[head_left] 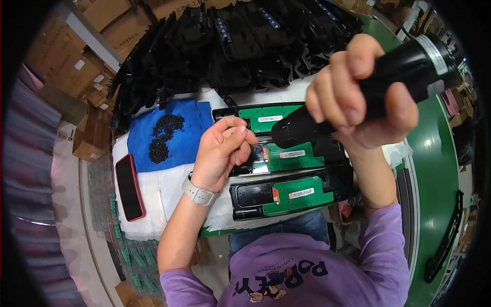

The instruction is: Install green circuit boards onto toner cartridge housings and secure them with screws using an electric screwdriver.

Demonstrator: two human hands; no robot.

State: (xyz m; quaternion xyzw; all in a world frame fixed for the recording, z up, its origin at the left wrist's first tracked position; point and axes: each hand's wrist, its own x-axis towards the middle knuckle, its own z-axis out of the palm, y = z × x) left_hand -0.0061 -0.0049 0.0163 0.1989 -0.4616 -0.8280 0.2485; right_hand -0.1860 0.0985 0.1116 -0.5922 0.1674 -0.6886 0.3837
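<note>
My right hand [353,92] is wrapped round a black electric screwdriver [409,60], raised at a slant, its tapered nose pointing down and left. Close to that nose my left hand [223,148] is closed, thumb and fingertips pinched together. Whatever those fingers hold, if anything, is too small to make out. Beneath both hands lie black plastic housings [245,200] in a row, each bearing a green circuit board [268,158] with a white label. The middle and far ones are partly covered by my hands and the screwdriver.
Left of the housings, a blue cloth [141,128] carries a heap of small black screws [168,128]. A red-edged phone [131,188] lies in front of it. Many black plastic parts [225,56] are piled at the back. Cardboard boxes [94,133] stand left; a green surface [434,153] extends right.
</note>
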